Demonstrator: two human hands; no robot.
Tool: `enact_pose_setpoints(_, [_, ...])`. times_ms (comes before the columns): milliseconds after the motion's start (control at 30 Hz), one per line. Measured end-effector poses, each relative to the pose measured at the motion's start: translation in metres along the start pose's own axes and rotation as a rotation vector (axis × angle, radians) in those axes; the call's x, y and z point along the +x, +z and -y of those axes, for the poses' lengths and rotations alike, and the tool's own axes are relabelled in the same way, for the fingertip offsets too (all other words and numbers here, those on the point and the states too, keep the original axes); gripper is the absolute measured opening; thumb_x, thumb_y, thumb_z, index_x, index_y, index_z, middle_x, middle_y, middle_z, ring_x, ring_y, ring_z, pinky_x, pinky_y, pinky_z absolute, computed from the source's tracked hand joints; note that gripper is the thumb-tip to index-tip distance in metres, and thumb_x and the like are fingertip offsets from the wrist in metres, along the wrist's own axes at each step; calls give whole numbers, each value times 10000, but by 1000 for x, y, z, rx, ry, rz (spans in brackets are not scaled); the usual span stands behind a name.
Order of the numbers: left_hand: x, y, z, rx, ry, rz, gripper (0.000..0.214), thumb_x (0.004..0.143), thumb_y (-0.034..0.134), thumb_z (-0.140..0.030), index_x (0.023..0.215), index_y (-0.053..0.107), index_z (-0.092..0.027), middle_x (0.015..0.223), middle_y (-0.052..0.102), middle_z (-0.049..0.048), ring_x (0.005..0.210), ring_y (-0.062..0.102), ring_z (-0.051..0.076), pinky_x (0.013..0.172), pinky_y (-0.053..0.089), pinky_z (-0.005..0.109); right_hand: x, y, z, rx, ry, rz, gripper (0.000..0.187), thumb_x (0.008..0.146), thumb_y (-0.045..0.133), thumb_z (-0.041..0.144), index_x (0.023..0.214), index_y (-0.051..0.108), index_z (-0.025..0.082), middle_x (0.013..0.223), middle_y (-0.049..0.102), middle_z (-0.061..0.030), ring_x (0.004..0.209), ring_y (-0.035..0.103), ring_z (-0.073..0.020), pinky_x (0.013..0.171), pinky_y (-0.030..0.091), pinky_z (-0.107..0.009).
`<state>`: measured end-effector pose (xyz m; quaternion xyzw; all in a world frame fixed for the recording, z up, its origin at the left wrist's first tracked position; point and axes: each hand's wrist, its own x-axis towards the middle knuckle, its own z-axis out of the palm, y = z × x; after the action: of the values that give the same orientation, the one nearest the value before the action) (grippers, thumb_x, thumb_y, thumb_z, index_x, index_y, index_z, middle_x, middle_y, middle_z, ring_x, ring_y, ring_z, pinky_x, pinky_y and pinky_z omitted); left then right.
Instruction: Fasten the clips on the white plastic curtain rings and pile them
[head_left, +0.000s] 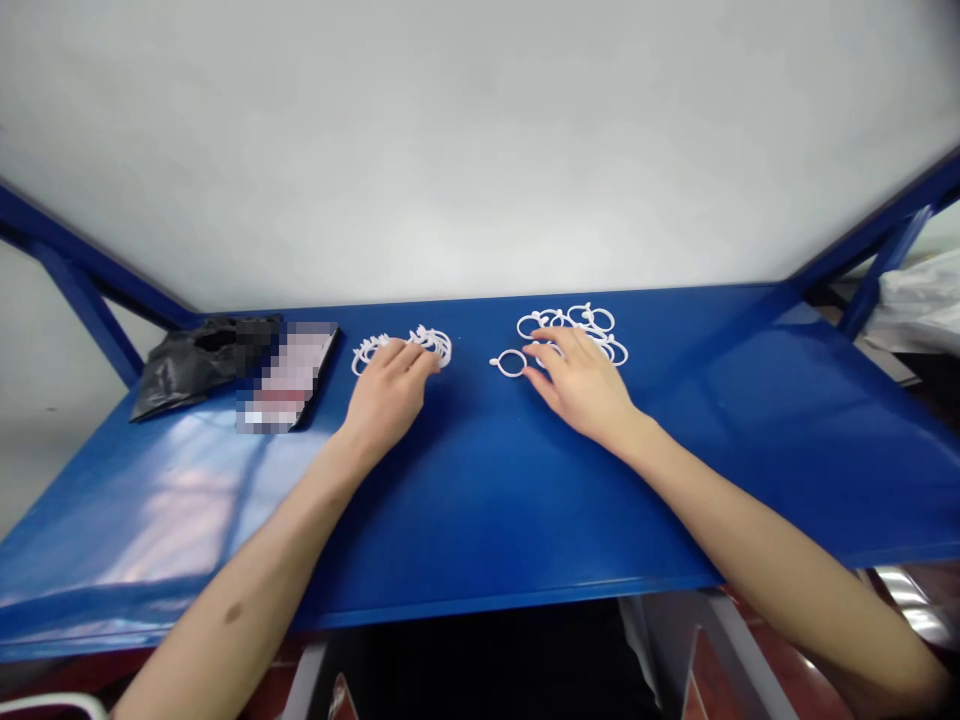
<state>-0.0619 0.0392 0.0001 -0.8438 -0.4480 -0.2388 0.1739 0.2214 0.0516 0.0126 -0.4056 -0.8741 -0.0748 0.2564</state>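
Two groups of white rings, each ring with a small tab, are seen on a blue table (480, 510), one group by each hand. The left rings (447, 348) are bunched closely, overlapped in a row with their tabs raised, and are partly covered by the left hand (388, 392). Its fingers are bent downward over the bunch and kept close together; whether any ring is gripped cannot be told, since the fingertips are hidden.

The right rings (589, 318) are spread more loosely, some overlapped, and are partly covered by the right hand (589, 385). Its fingers are loosely spread, with a clear gap left between thumb and forefinger, and no ring is seen lifted by it. A single ring (498, 361) is laid flat just beside that thumb, its tab pointed to the left; whether it is touched cannot be told.

To the left of the left rings, a flat object (289, 372), partly blurred out, is placed with its upper part against or just beside a crumpled black bag (176, 370). The table is backed by a white panel (480, 150) and flanked by blue bars (82, 290).
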Motion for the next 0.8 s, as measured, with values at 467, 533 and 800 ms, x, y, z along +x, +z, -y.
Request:
enact_pose_setpoints(467, [-2, -5, -4, 87, -175, -90, 191, 979, 541, -296, 1044, 704, -218, 1047, 725, 107, 903, 605, 281, 818, 423, 462, -5, 6, -25, 1, 31, 189, 154, 978, 558, 186, 966, 710, 161, 988, 708, -109, 945, 545, -274, 870, 487, -440])
enact_pose_setpoints(533, [-1, -7, -7, 104, -194, -94, 178, 980, 550, -300, 1013, 704, -217, 1030, 730, 104, 899, 610, 280, 814, 416, 459, -5, 8, -25, 25, 43, 201, 151, 982, 551, 188, 975, 698, 158, 955, 705, -100, 907, 554, -262, 858, 491, -424])
enact_pose_setpoints(800, [3, -12, -25, -59, 10, -48, 139, 971, 578, -237, 1043, 693, -208, 1017, 742, 73, 904, 641, 242, 796, 467, 414, -4, 4, -13, 81, -18, 188, 200, 1019, 490, 228, 982, 677, 165, 939, 700, -93, 871, 582, -243, 823, 478, -395])
